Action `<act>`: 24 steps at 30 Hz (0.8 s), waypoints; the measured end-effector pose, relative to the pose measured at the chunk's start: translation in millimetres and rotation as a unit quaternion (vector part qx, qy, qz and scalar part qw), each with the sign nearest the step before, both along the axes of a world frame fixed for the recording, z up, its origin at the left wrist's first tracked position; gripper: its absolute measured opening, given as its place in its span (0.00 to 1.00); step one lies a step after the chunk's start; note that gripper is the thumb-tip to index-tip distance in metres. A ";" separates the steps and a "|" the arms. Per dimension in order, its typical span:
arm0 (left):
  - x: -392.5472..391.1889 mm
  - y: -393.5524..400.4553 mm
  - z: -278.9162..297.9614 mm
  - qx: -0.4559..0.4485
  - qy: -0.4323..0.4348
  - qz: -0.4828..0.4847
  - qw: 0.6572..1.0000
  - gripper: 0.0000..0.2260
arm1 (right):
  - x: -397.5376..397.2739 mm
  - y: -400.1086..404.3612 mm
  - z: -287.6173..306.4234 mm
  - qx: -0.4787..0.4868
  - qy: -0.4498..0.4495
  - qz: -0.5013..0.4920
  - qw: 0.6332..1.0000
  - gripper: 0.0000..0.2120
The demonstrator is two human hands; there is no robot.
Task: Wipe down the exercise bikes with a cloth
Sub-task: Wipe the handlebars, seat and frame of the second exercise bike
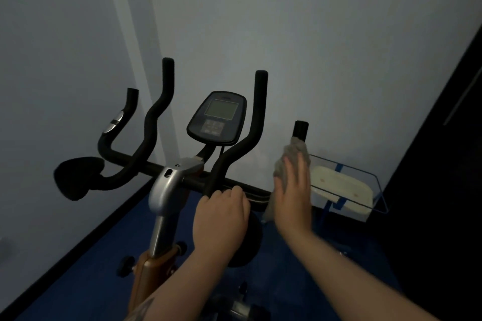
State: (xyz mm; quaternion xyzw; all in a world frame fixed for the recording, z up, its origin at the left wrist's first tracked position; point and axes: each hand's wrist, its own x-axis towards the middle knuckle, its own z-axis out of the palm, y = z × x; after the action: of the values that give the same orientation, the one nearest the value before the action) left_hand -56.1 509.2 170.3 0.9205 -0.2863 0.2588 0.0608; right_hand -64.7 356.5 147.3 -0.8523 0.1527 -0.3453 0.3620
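The fingers (296, 167) of the right hand (292, 195) lie straight and close together, pressed flat against a grey cloth (289, 157) that is draped over the right outer handlebar grip (301, 129). The black foam end of that grip stands upright above the cloth; the cloth hangs down past the heel of the hand to the right end of the crossbar (193, 180). The right forearm runs down to the bottom right edge of the view.

The left hand (221, 219) has its fingers curled over the crossbar, gripping it just at the foot of the right inner handlebar horn (254, 122). Its thumb side is hidden behind the knuckles. A dark mark shows on the left forearm at the bottom edge.

The exercise bike (167, 190) fills the middle of the view. Its console (217, 117), with a pale screen above a keypad, sits tilted on a stalk above the centre clamp, between the two inner horns. The left inner horn (156, 112) rises in a curve, and the left outer grip (117, 122) carries a silver sensor plate. A black elbow pad (75, 177) sits at the far left end of the crossbar. The silver stem drops to an orange-brown frame with black knobs.

Behind the right hand, by the wall (339, 34), stands a clear rack with blue edges (365, 190) holding a white tray-like piece (341, 187). The floor (78, 281) is blue
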 end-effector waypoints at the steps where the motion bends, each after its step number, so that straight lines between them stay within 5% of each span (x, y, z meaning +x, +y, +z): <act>1: 0.1 0.3 -1.2 0.003 -0.007 -0.005 1.000 0.16 | -0.7 11.0 -5.0 0.002 0.006 -0.026 1.000 0.24; 11: -0.7 -1.0 1.4 -0.006 -0.018 -0.001 1.000 0.15 | 30.2 0.4 18.7 0.186 0.056 -0.099 0.976 0.31; 20: -2.0 -6.5 1.2 -0.016 0.017 0.056 0.998 0.12 | 69.2 -70.3 59.4 0.213 0.056 0.005 0.975 0.20; 24: -2.5 -8.3 2.8 -0.012 0.041 0.080 0.996 0.14 | 56.3 -58.2 36.5 0.158 -0.011 -0.004 0.987 0.27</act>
State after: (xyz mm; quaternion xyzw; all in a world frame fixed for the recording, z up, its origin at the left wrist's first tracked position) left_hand -58.7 500.9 173.1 0.9494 -0.2063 0.2283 0.0627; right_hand -8.4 298.3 183.8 -0.7800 0.2044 -0.3276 0.4924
